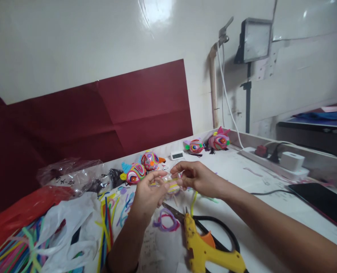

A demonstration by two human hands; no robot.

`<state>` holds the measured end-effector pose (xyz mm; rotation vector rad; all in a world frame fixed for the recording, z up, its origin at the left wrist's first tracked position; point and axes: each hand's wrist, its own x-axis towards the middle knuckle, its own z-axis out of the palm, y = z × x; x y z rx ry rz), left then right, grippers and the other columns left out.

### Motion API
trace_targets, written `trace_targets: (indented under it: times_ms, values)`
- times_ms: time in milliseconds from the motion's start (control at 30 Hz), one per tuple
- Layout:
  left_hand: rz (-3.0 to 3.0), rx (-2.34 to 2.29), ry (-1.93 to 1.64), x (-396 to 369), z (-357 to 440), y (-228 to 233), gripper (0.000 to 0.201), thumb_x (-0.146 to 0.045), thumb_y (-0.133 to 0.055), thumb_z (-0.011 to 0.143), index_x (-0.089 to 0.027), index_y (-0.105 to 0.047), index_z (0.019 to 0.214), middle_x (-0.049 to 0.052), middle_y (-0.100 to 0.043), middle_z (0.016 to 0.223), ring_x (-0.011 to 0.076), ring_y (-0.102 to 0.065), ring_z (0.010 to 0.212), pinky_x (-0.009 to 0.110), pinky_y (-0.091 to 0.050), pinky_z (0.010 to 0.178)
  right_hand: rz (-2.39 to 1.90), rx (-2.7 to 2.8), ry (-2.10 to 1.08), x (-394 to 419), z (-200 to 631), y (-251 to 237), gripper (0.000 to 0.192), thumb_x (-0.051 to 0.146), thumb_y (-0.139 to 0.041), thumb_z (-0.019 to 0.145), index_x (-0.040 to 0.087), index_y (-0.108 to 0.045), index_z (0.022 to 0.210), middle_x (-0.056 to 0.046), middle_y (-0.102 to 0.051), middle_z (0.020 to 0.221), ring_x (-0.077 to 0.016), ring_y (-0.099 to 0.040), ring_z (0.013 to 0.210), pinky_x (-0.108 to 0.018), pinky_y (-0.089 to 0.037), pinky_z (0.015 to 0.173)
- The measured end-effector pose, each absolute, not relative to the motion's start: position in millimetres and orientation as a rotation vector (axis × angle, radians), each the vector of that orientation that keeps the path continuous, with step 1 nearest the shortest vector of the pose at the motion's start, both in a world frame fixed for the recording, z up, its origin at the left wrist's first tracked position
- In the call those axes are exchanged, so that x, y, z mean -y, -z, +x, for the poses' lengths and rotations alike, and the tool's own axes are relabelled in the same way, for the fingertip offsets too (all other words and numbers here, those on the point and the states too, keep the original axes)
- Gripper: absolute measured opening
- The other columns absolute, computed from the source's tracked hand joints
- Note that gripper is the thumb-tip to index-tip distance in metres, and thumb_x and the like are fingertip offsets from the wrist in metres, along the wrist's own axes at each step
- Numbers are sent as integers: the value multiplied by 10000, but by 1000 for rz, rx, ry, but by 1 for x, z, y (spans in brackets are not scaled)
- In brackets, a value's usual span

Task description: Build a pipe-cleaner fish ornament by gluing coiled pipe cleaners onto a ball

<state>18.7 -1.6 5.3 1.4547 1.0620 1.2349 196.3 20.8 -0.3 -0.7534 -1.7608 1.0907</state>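
Observation:
Between my two hands is a small, clear, rounded piece with yellow and pink strips on it (pixel 173 186). The fingers of my left hand (pixel 150 192) pinch its left side, while my right hand (pixel 198 179) has thumb and fingertips closed on its right side. Fingers hide part of the piece. Just below lies a ring of purple and pink pipe cleaners (pixel 167 221). A yellow glue gun (pixel 204 248) rests on the table in front of the hands, next to black-handled scissors (pixel 225 223). A yellow-green pipe cleaner (pixel 194 203) lies near my right wrist.
Decorated colourful fish-like balls (pixel 134 173) stand along the back, with others (pixel 219 139) farther right. A small digital display (pixel 177 155) sits between them. Pipe cleaners (pixel 106 223) and plastic bags (pixel 72 216) fill the left. A power strip (pixel 273 163) and phone (pixel 322 204) are right.

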Motion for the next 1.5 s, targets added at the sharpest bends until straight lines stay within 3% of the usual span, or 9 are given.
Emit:
trace_targets:
  times_ms: [167, 400, 867, 1167, 1333, 1500]
  values:
    - [1421, -1043, -1240, 1, 18, -4, 378, -295, -725, 673, -136, -584, 985, -92, -476, 554, 10, -318, 302, 172, -218, 335, -729, 1737, -1110, -23, 198, 1, 268, 276, -628, 689, 140, -587, 916, -56, -631, 853, -113, -543, 548, -289, -443, 545]
    - [1357, -1002, -1257, 0, 18, -6, 402, -292, -776, 615, -134, -618, 948, -60, -527, 659, -7, -340, 332, 165, -209, 348, -739, 1715, -1127, -26, 200, 3, 289, 279, -631, 654, 137, -580, 900, -83, -639, 890, -109, -528, 542, -301, -456, 543]
    - [1374, -1167, -1213, -5, 21, 3, 363, -288, -813, 560, -136, -620, 828, -117, -403, 463, 0, -267, 310, 157, -157, 331, -762, 1741, -945, -30, 192, 13, 202, 125, -586, 669, 168, -595, 866, -19, -626, 766, -99, -513, 556, -219, -422, 496]
    - [1349, -1130, -1179, -10, 20, 5, 284, -258, -784, 572, -143, -626, 779, -114, -401, 450, 0, -254, 316, 160, -147, 343, -714, 1716, -1122, -34, 196, 13, 186, 112, -577, 639, 155, -582, 820, 12, -584, 636, -100, -500, 511, -218, -410, 478]
    - [1393, -1255, -1167, -10, 22, 8, 221, -230, -776, 576, -140, -658, 739, -106, -389, 412, 10, -250, 319, 168, -119, 346, -726, 1730, -1060, -35, 194, 18, 196, 99, -586, 657, 176, -581, 837, 10, -615, 690, -105, -528, 549, -213, -414, 506]
    - [1344, -1193, -1212, -8, 21, 6, 199, -243, -786, 558, -155, -618, 620, -104, -372, 379, 19, -249, 312, 170, -130, 348, -897, 1899, -741, -24, 202, 5, 232, 116, -641, 702, 182, -622, 923, 4, -643, 719, -120, -564, 568, -224, -416, 529]
